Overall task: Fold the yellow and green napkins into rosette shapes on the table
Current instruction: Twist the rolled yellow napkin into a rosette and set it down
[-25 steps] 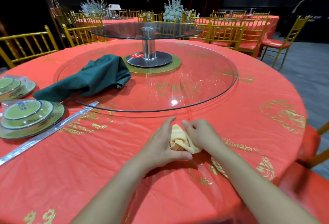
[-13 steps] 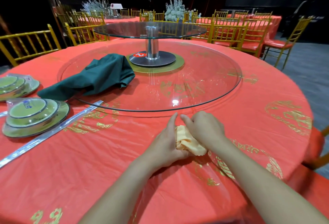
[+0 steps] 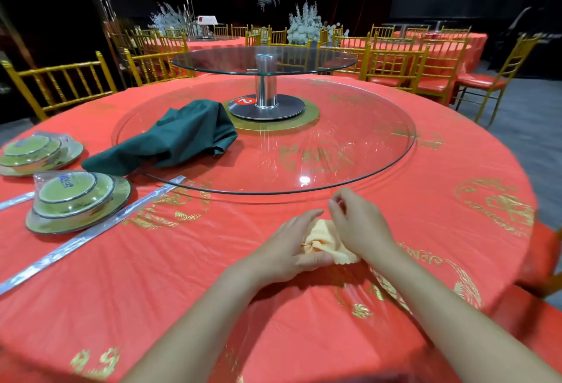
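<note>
Hands on the yellow napkin [image 3: 320,238]: left hand [image 3: 286,247] cups it; right hand [image 3: 362,227] has lifted its fingers [image 3: 337,205], grip unclear; rosette forming.

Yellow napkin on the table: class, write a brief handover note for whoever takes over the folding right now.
Left hand grips the yellow napkin from its left, thumb round the front.
Right hand lies against its right side, fingers curled; whether they pinch cloth is unclear.
Napkin sits bunched on the table, twisted centre showing; rosette unfinished.
Green napkin: loose heap on the glass turntable, unfolded.
Left: finish yellow, fold green.
</note>
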{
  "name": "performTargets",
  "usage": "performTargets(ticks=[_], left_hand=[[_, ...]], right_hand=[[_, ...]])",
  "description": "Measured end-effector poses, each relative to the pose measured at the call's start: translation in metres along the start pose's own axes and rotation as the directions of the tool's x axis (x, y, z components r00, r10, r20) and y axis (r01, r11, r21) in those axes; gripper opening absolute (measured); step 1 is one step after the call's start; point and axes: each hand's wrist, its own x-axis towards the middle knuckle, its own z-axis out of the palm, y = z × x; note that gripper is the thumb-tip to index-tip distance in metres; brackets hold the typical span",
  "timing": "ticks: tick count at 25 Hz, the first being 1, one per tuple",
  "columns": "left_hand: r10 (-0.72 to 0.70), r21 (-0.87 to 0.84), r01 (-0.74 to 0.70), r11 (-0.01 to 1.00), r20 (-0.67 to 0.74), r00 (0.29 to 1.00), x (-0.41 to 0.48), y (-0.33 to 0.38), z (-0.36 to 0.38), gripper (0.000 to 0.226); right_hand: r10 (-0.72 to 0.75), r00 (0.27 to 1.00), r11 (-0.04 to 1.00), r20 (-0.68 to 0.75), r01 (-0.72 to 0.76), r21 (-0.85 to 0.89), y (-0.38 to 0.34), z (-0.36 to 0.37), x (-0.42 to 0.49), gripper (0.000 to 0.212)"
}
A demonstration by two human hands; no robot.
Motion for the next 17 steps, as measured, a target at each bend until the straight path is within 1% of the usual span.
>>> performTargets(ticks=[1,2,3,4,5,6,7,8,9,12,14,17], left_hand=[[-0.002,-0.022,0.002,1.000,0.004,1.000,0.000,0.001,0.000,0.089],[-0.001,-0.043,0.002,0.999,0.011,1.000,-0.001,0.001,0.000,0.089],[0.004,-0.049,-0.003,0.999,0.019,1.000,-0.001,0.001,-0.001,0.092],[0.010,-0.034,-0.009,0.999,0.027,1.000,-0.001,0.000,-0.002,0.098],[0.011,-0.007,-0.010,1.000,0.037,0.999,-0.001,-0.001,-0.003,0.104],[0.007,0.017,-0.008,1.000,0.047,0.999,-0.001,-0.002,-0.003,0.108],[0.007,0.028,-0.008,1.000,0.054,0.999,0.000,-0.002,-0.004,0.109],[0.011,0.027,-0.013,1.000,0.058,0.998,0.000,-0.003,-0.004,0.106],[0.020,0.019,-0.021,1.000,0.058,0.998,-0.001,-0.004,-0.004,0.101],[0.030,0.003,-0.030,1.000,0.052,0.998,-0.001,-0.007,-0.003,0.086],[0.023,-0.003,-0.022,1.000,0.058,0.998,-0.001,-0.010,-0.003,0.084],[-0.011,-0.072,0.016,0.997,0.073,0.997,-0.002,-0.009,-0.006,0.093]], right_hand=[[-0.058,0.993,0.993,-0.100,0.068,0.101,-0.002,-0.007,-0.006,0.015],[-0.143,0.973,0.970,-0.182,0.174,0.167,-0.005,-0.013,-0.014,0.016],[-0.253,0.945,0.938,-0.206,0.292,0.186,-0.008,-0.019,-0.022,0.019],[-0.366,0.914,0.908,-0.174,0.392,0.147,-0.010,-0.023,-0.032,0.023],[-0.464,0.878,0.881,-0.115,0.471,0.046,-0.010,-0.023,-0.040,0.028],[-0.531,0.845,0.847,-0.063,0.526,-0.081,-0.007,-0.021,-0.047,0.030],[-0.564,0.825,0.816,-0.035,0.550,-0.179,-0.003,-0.020,-0.051,0.031],[-0.566,0.824,0.808,-0.038,0.544,-0.226,0.003,-0.020,-0.052,0.029],[-0.547,0.836,0.821,-0.057,0.522,-0.230,0.008,-0.019,-0.053,0.028],[-0.468,0.881,0.875,-0.067,0.451,-0.175,0.020,-0.013,-0.059,0.025],[-0.420,0.907,0.900,-0.019,0.413,-0.140,0.023,-0.007,-0.064,0.020],[-0.369,0.928,0.919,0.055,0.373,-0.125,0.022,-0.006,-0.062,0.016]])
